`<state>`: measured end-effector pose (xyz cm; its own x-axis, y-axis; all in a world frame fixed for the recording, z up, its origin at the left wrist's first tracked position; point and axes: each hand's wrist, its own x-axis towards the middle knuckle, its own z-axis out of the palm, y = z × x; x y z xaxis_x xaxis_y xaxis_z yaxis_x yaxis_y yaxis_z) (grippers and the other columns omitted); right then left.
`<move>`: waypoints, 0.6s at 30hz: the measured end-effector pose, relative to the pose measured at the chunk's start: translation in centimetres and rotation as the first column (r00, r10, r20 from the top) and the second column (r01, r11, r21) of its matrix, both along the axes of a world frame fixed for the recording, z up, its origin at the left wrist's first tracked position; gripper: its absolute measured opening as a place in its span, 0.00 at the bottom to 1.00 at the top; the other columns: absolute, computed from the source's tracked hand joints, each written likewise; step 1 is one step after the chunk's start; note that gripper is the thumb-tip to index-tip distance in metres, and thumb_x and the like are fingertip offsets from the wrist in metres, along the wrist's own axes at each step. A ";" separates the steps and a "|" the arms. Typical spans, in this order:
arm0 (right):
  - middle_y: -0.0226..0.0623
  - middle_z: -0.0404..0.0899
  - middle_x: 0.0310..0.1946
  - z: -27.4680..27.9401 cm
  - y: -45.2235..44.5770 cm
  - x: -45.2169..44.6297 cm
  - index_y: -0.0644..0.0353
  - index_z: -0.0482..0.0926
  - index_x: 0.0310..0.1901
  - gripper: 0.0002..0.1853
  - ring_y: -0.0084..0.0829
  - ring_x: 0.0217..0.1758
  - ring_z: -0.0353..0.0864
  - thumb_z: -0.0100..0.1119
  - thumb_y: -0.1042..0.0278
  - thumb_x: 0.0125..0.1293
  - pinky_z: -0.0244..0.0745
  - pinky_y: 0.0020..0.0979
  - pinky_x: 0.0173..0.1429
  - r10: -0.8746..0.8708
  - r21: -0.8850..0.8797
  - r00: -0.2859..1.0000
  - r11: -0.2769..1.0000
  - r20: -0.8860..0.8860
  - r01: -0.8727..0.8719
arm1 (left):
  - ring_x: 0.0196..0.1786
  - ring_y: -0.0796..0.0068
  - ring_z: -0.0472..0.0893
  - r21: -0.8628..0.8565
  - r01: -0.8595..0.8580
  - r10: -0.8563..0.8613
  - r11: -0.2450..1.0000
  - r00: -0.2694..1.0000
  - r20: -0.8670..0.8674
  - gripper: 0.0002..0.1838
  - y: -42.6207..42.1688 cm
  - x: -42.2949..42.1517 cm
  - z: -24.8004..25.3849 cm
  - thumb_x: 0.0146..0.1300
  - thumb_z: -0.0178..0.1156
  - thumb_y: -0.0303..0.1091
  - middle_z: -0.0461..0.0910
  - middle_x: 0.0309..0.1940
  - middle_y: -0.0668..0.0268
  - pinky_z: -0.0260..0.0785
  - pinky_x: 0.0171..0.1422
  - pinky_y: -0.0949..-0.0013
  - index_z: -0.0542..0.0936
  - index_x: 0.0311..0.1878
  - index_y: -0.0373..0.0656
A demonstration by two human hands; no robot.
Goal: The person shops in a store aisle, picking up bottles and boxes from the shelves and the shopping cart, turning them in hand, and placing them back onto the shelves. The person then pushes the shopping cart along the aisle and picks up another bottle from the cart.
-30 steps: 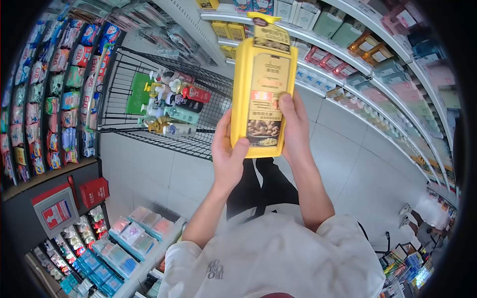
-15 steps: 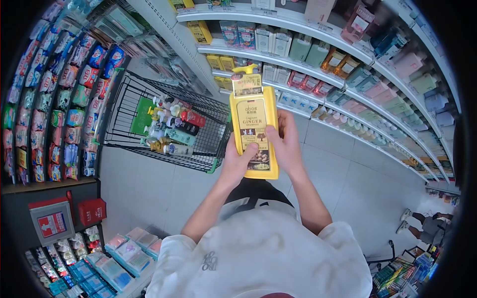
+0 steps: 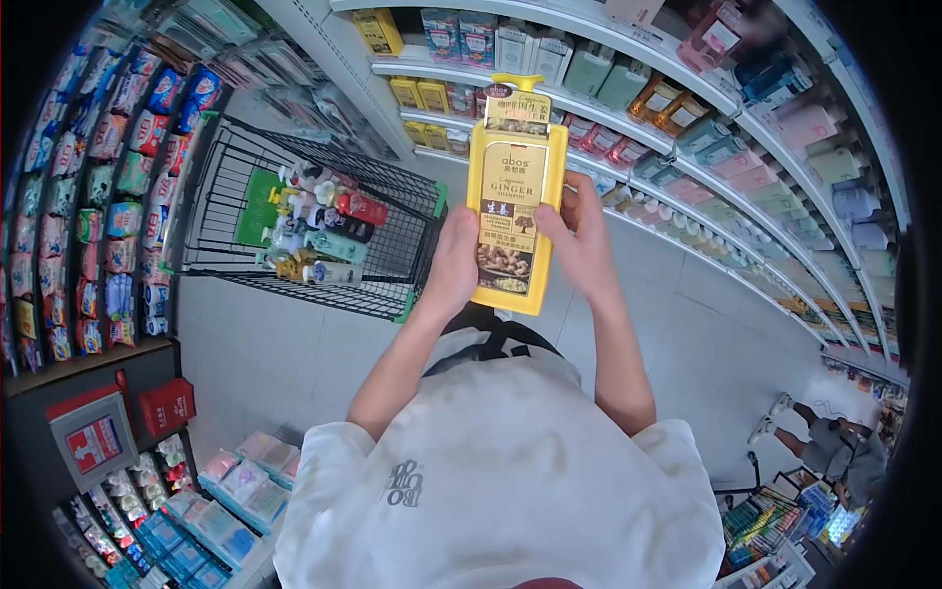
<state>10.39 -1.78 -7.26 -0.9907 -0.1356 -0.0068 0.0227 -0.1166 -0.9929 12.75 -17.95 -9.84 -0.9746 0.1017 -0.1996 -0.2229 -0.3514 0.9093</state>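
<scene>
Between my two hands a yellow pump bottle (image 3: 508,196) labelled "abos GINGER" stands upright in view, its pump and a hanging tag at the top. My left hand (image 3: 455,257) is wrapped on the bottle's left edge. On the right side, my right hand (image 3: 583,240) grips the bottle with the thumb on the front label and the fingers partly behind it. Left of my hands is a black wire shopping cart (image 3: 392,294) with several bottles (image 3: 334,221) and a green item (image 3: 257,208) in it.
Shelves (image 3: 628,113) of boxed and bottled goods curve along the top and right. Racks of colourful packets (image 3: 123,216) line the left. Packaged goods (image 3: 216,520) lie at lower left. Another person (image 3: 834,442) is at lower right, near a basket of goods (image 3: 770,525).
Since half a second ago, the bottle and both hands have risen in view. My left thumb has moved off the front label to the bottle's edge. The cart appears slightly further left.
</scene>
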 end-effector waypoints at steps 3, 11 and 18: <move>0.32 0.76 0.37 -0.6 0.9 -3.4 0.64 0.66 0.56 0.20 0.17 0.36 0.73 0.56 0.65 0.67 0.68 0.22 0.37 0.042 0.098 0.998 0.994 0.053 -0.047 | 0.45 0.80 0.76 0.010 -0.006 0.006 1.000 1.000 0.009 0.24 -0.3 -2.7 -1.1 0.76 0.34 0.46 0.77 0.43 0.61 0.70 0.52 0.73 0.70 0.53 0.33; 0.26 0.74 0.35 0.9 -1.3 -16.9 0.61 0.73 0.54 0.21 0.17 0.35 0.70 0.47 0.53 0.72 0.64 0.20 0.35 -0.050 0.253 0.997 0.967 0.066 0.032 | 0.45 0.80 0.75 -0.126 0.004 -0.011 0.992 0.998 -0.061 0.25 -4.5 -10.9 -2.0 0.74 0.40 0.48 0.76 0.43 0.63 0.67 0.52 0.75 0.70 0.54 0.32; 0.24 0.75 0.34 0.7 -4.7 -25.5 0.61 0.76 0.49 0.16 0.13 0.35 0.69 0.55 0.58 0.68 0.62 0.18 0.38 0.156 0.156 0.969 0.970 0.192 -0.187 | 0.50 0.76 0.74 -0.142 0.106 -0.107 0.984 0.994 0.001 0.23 -8.7 -15.5 -3.2 0.72 0.47 0.42 0.76 0.47 0.60 0.65 0.57 0.72 0.69 0.59 0.31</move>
<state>-15.07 -6.52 -6.59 -0.9335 -0.2844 -0.2183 0.2049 0.0764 -0.9758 -2.75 -26.63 -13.08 -0.9611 0.1760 -0.2126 -0.2456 -0.1934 0.9499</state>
